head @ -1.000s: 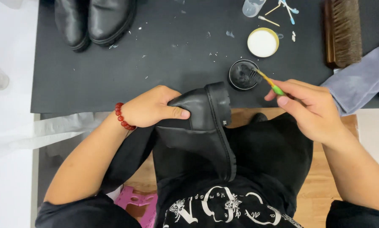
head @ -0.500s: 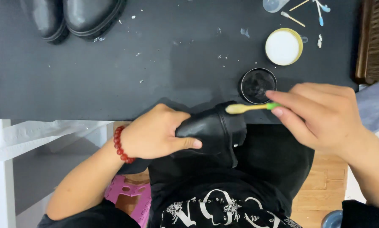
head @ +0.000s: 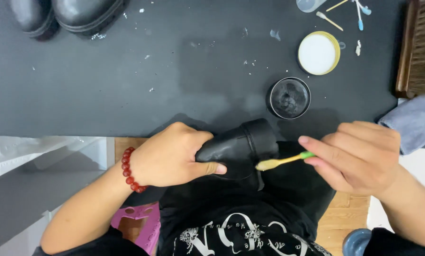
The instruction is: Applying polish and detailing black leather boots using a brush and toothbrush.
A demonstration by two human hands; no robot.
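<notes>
My left hand point(head: 172, 156), with a red bead bracelet on its wrist, grips a black leather shoe point(head: 243, 144) held over my lap at the near edge of the black table point(head: 127, 80). My right hand point(head: 359, 156) holds a small toothbrush point(head: 283, 161) with a yellow and green handle; its bristle end touches the shoe's heel side. Just beyond the shoe, an open round tin of black polish point(head: 289, 97) sits on the table.
The tin's yellow-rimmed white lid point(head: 318, 52) lies behind it, with cotton swabs point(head: 350, 12) and a clear cup further back. A wooden bristle brush point(head: 418, 47) and a grey cloth point(head: 414, 121) are at the right. Two black shoes point(head: 65, 16) stand at the back left.
My right hand drew the toothbrush away from the polish tin and brought it down to the shoe. The left hand turned the shoe so it lies more level.
</notes>
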